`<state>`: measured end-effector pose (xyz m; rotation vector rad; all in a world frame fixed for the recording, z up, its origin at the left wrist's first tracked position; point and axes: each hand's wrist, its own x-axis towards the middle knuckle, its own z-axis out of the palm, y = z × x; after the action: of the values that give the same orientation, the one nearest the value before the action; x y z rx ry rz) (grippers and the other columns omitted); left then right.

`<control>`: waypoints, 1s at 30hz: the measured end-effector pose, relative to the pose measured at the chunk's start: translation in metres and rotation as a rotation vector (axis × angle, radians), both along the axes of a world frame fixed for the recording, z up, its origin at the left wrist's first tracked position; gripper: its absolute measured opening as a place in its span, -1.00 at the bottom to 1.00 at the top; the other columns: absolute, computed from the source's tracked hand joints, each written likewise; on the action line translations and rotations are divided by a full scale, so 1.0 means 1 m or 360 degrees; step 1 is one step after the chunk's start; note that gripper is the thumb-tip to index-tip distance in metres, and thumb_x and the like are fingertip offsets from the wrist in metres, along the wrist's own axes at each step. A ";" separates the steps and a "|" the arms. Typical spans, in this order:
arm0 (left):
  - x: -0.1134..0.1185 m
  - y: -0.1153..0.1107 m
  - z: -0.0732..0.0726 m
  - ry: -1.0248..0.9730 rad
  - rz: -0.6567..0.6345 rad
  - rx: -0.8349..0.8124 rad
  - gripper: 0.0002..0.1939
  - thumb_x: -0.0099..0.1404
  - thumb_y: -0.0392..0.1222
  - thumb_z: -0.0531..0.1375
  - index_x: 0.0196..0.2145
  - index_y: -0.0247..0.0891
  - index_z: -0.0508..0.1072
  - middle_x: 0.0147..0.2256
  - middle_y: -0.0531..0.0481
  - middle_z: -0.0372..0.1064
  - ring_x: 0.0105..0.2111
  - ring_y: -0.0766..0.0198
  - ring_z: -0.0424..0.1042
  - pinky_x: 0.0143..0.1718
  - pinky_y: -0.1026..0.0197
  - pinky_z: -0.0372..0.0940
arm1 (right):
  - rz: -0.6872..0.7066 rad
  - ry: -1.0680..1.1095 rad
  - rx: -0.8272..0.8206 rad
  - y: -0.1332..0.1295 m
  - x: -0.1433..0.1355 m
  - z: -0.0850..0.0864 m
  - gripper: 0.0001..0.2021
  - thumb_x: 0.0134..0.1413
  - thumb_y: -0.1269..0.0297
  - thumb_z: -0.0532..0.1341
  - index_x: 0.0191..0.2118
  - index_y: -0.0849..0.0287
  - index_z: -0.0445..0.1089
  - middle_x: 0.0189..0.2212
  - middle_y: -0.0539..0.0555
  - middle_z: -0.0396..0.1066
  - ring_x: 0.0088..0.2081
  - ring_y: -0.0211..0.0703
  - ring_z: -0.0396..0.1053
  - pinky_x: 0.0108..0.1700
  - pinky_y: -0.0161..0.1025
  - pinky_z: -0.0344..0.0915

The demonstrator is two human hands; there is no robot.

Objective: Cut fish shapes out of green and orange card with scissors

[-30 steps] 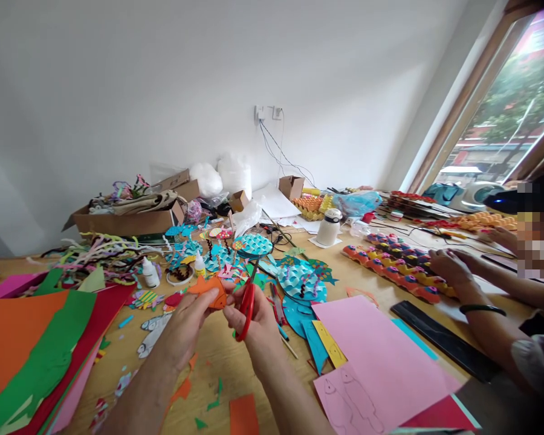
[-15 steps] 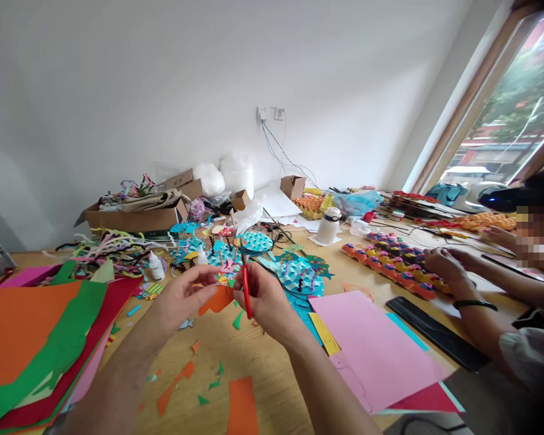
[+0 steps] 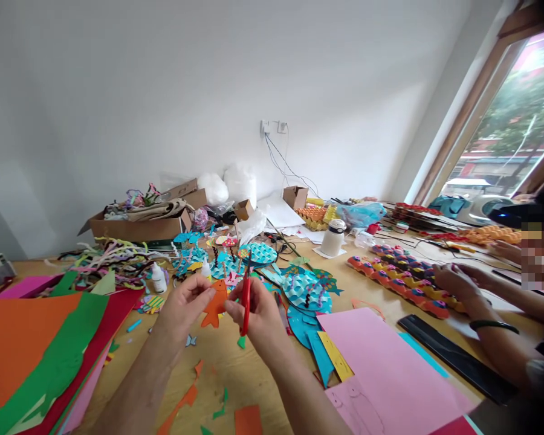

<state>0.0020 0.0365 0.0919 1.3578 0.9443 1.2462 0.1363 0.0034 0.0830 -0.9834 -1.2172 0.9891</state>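
Note:
An orange paper fish (image 3: 214,307) hangs between my two hands above the wooden table. My left hand (image 3: 191,308) pinches its left edge between thumb and fingers. In my right hand (image 3: 256,308) are red-handled scissors (image 3: 246,302), blades pointing up and away; the thumb and fingertips of that hand are close to the fish's right edge. Below lie orange paper scraps (image 3: 184,396) and small green scraps (image 3: 221,403). An orange rectangle of paper (image 3: 248,420) sits at the near edge.
Coloured paper sheets (image 3: 31,338) are stacked at left, pink paper (image 3: 390,362) at right. Blue paper crafts (image 3: 303,290), a glue bottle (image 3: 158,278) and pipe cleaners (image 3: 104,260) lie beyond. At right another person's hands (image 3: 462,281) touch painted egg-carton strips (image 3: 399,284).
The orange fish has turned from nearly edge-on to facing me, so its outline and tail now show. The scissors stay in my right hand. The view has shifted slightly.

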 end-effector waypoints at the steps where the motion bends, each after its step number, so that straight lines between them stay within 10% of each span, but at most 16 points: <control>1: 0.000 0.000 0.000 -0.0007 0.0008 0.0009 -0.83 0.00 -0.13 0.24 -0.58 -0.23 0.32 -0.60 0.15 0.21 -0.56 0.35 0.20 -0.50 0.33 0.13 | 0.0024 0.0058 -0.0003 0.002 -0.003 -0.001 -0.76 -0.21 0.28 0.29 -0.43 0.16 0.20 -0.53 -0.09 0.21 -0.53 -0.32 0.13 -0.49 -0.37 0.08; 30: -0.004 -0.004 0.011 -0.0022 -0.0111 -0.0100 -0.82 0.01 -0.09 0.22 -0.59 -0.21 0.35 -0.61 0.15 0.22 -0.57 0.33 0.20 -0.53 0.32 0.13 | 0.0106 0.0331 -0.0012 0.015 -0.023 -0.005 -0.77 -0.23 0.32 0.27 -0.43 0.15 0.18 -0.58 -0.11 0.22 -0.62 -0.37 0.14 -0.61 -0.42 0.09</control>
<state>-0.0019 0.0322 0.1030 1.3201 0.9117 1.1627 0.1134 0.0184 0.0781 -0.8277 -1.0792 1.1199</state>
